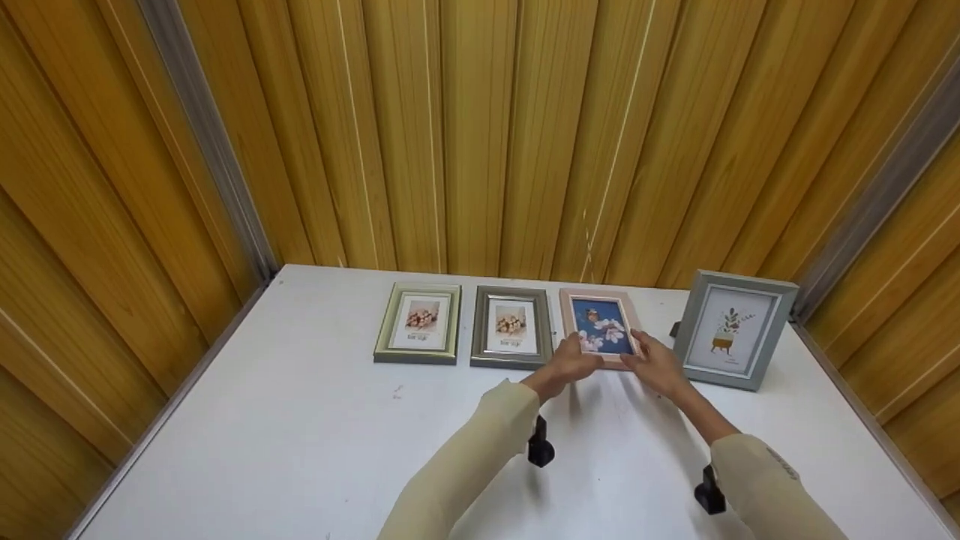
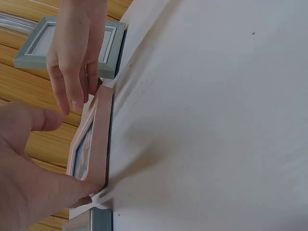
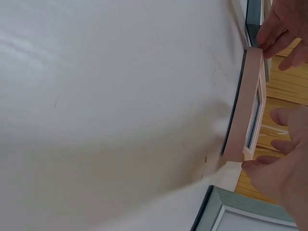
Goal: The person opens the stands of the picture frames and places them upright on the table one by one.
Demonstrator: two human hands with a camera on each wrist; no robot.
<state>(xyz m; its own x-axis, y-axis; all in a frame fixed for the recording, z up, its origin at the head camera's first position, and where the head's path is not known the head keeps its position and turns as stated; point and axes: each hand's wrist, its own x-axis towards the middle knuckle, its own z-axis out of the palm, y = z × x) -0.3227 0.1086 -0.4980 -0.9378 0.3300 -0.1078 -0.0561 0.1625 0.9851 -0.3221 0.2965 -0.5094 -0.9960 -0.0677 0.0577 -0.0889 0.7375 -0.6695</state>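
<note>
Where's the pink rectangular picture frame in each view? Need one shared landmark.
Head: pink rectangular picture frame, right of centre.
Left wrist: left of centre, steeply angled.
Right wrist: right side, steeply angled.
Landmark: grey-green rectangular picture frame, right of it in head, above it in left wrist, below it in right wrist.

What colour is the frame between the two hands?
The frame is pale pink, best seen in the head view.
</note>
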